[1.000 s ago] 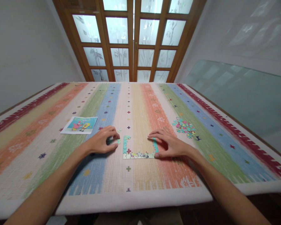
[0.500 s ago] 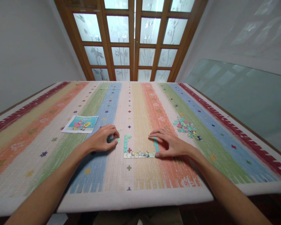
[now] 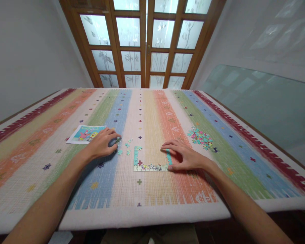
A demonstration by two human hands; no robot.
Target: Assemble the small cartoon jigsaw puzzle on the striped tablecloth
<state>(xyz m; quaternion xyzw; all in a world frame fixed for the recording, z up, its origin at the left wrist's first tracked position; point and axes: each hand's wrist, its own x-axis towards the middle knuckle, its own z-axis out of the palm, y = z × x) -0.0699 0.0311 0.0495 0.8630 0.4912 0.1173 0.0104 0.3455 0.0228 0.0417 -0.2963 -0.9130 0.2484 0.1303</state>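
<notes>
A partly joined jigsaw puzzle border [image 3: 151, 168] lies on the tablecloth, with a left side, a bottom row and a short right side. My right hand [image 3: 184, 156] rests at its right side, thumb and fingers apart, with the thumb touching the lower right corner. To the left, my left hand [image 3: 104, 142] hovers low with curved fingers and a gap between thumb and fingertips. A greenish puzzle piece [image 3: 118, 139] shows by its fingertips; I see no grip on it. Several loose teal puzzle pieces [image 3: 127, 145] lie between that hand and the border.
A printed cartoon picture [image 3: 82, 134] lies partly behind my left hand. A heap of mixed puzzle pieces [image 3: 200, 138] sits beyond my right hand. The striped tablecloth [image 3: 152, 193] covers the table up to its near edge. Wooden glazed doors [image 3: 146, 51] stand behind.
My left hand has moved left and slightly away from me, uncovering loose pieces beside the border and now overlapping the picture. My right hand has stayed in place.
</notes>
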